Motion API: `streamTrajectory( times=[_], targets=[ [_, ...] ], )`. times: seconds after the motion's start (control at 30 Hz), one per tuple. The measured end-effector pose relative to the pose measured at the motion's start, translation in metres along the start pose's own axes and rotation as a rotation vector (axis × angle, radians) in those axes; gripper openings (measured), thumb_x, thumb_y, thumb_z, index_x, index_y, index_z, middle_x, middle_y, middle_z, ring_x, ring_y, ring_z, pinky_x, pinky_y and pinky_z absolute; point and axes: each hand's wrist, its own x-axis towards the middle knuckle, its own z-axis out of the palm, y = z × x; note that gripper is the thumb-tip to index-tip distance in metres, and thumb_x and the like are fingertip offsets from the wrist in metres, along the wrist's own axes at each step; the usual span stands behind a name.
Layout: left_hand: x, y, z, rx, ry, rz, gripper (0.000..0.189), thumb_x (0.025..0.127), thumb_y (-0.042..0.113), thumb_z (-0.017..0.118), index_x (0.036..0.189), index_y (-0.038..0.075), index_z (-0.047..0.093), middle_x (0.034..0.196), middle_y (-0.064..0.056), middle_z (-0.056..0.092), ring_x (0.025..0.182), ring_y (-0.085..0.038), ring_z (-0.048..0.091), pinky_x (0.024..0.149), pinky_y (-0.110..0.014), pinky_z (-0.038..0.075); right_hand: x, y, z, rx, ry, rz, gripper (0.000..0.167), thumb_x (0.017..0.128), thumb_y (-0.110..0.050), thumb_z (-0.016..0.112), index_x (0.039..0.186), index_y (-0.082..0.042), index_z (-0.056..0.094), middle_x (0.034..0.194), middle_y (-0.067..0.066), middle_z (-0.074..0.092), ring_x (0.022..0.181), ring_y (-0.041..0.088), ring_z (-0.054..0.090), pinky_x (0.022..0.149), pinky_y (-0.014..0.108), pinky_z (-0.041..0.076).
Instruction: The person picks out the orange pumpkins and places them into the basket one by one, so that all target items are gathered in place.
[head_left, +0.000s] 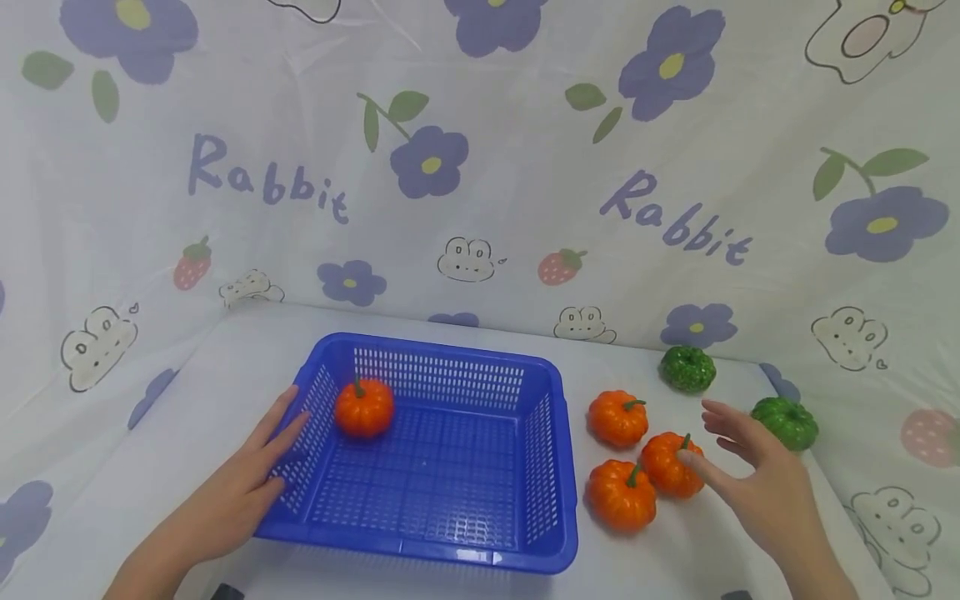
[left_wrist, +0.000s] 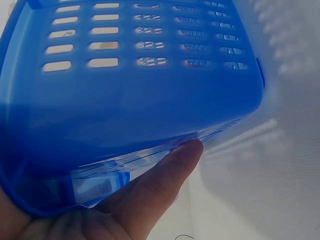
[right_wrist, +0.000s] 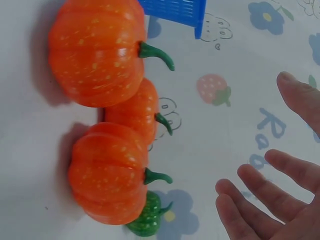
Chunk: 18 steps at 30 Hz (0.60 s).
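My left hand (head_left: 232, 492) holds the left rim of a blue plastic basket (head_left: 420, 547), with fingers stretched along it. In the left wrist view a finger (left_wrist: 170, 172) lies against the outer wall of the basket (left_wrist: 150, 100). One orange toy pumpkin (head_left: 364, 408) sits inside, at the left. My right hand (head_left: 772, 483) hovers with spread fingers beside an orange pumpkin (head_left: 667, 468), apart from it in the right wrist view. Two more orange pumpkins, one nearer (head_left: 621, 497) and one farther (head_left: 618, 418), stand close by, right of the basket.
Behind the right hand are two green pumpkins, one farther back (head_left: 687, 369) and one at the right edge (head_left: 787, 422). A white cloth printed with flowers and rabbits (head_left: 510, 167) hangs behind and beside the white table (head_left: 247, 350).
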Motion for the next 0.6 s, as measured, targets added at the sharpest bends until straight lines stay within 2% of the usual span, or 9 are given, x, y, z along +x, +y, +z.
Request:
streamTrajectory(
  times=[0.07, 0.1, 0.13, 0.27, 0.33, 0.4, 0.47, 0.6],
  targets=[
    [0.000, 0.000, 0.000, 0.003, -0.002, 0.000, 0.071, 0.103, -0.004, 0.054, 0.170, 0.002, 0.031, 0.183, -0.006, -0.003, 0.162, -0.048, 0.013, 0.116, -0.016, 0.010, 0.000, 0.003, 0.003, 0.007, -0.013, 0.013, 0.082, 0.095, -0.038, 0.087, 0.160, -0.006, 0.051, 0.148, 0.024, 0.061, 0.134, 0.045, 0.058, 0.105, 0.048, 0.056],
    [0.000, 0.000, 0.000, 0.005, -0.003, 0.000, 0.071, 0.103, -0.004, 0.054, 0.170, 0.002, 0.031, 0.183, -0.006, -0.003, 0.162, -0.048, 0.013, 0.116, -0.016, 0.011, 0.000, 0.004, 0.004, 0.007, -0.019, 0.020, 0.082, 0.095, -0.039, 0.086, 0.160, -0.005, 0.050, 0.149, 0.024, 0.060, 0.134, 0.045, 0.057, 0.105, 0.057, 0.054],
    [0.000, -0.001, 0.000, 0.008, -0.004, 0.001, 0.071, 0.103, -0.003, 0.054, 0.170, 0.002, 0.030, 0.183, -0.006, -0.003, 0.162, -0.048, 0.013, 0.119, -0.022, 0.013, 0.000, 0.005, 0.004, 0.008, -0.023, 0.025, 0.082, 0.095, -0.040, 0.086, 0.160, -0.005, 0.050, 0.150, 0.024, 0.059, 0.134, 0.045, 0.057, 0.103, 0.064, 0.051],
    [0.002, 0.000, -0.001, 0.015, -0.008, 0.003, 0.071, 0.103, -0.003, 0.054, 0.170, 0.002, 0.030, 0.183, -0.006, -0.004, 0.163, -0.047, 0.013, 0.121, -0.033, 0.016, 0.000, 0.009, 0.006, 0.012, -0.033, 0.031, 0.083, 0.095, -0.040, 0.086, 0.160, -0.004, 0.049, 0.151, 0.024, 0.058, 0.135, 0.044, 0.056, 0.104, 0.064, 0.049],
    [0.002, 0.000, -0.001, 0.010, -0.008, 0.007, 0.072, 0.103, -0.004, 0.054, 0.170, 0.002, 0.029, 0.183, -0.007, -0.004, 0.163, -0.047, 0.013, 0.121, -0.029, 0.015, -0.001, 0.011, 0.006, 0.023, -0.040, 0.034, 0.083, 0.095, -0.039, 0.086, 0.160, -0.003, 0.049, 0.152, 0.024, 0.057, 0.136, 0.045, 0.055, 0.105, 0.066, 0.049],
    [0.002, 0.001, -0.001, 0.004, -0.006, 0.008, 0.072, 0.102, -0.004, 0.054, 0.170, 0.001, 0.030, 0.183, -0.007, -0.004, 0.163, -0.047, 0.012, 0.117, -0.018, 0.010, -0.001, 0.012, 0.007, 0.034, -0.050, 0.043, 0.083, 0.096, -0.039, 0.085, 0.160, -0.002, 0.049, 0.154, 0.026, 0.055, 0.137, 0.048, 0.054, 0.106, 0.068, 0.048],
    [0.001, 0.000, -0.001, -0.001, -0.002, 0.018, 0.072, 0.102, -0.005, 0.053, 0.170, 0.001, 0.030, 0.183, -0.007, -0.004, 0.163, -0.048, 0.012, 0.114, -0.011, 0.008, -0.002, 0.013, 0.008, 0.040, -0.057, 0.054, 0.083, 0.096, -0.039, 0.085, 0.160, -0.001, 0.048, 0.155, 0.027, 0.053, 0.138, 0.050, 0.052, 0.106, 0.071, 0.047],
    [-0.001, 0.000, 0.000, -0.011, 0.002, 0.018, 0.072, 0.102, -0.005, 0.053, 0.169, 0.000, 0.030, 0.183, -0.007, -0.004, 0.162, -0.049, 0.012, 0.112, -0.007, 0.008, -0.002, 0.017, 0.011, 0.037, -0.069, 0.062, 0.084, 0.095, -0.040, 0.086, 0.159, 0.000, 0.049, 0.157, 0.029, 0.050, 0.139, 0.053, 0.050, 0.106, 0.073, 0.046]
  ],
)
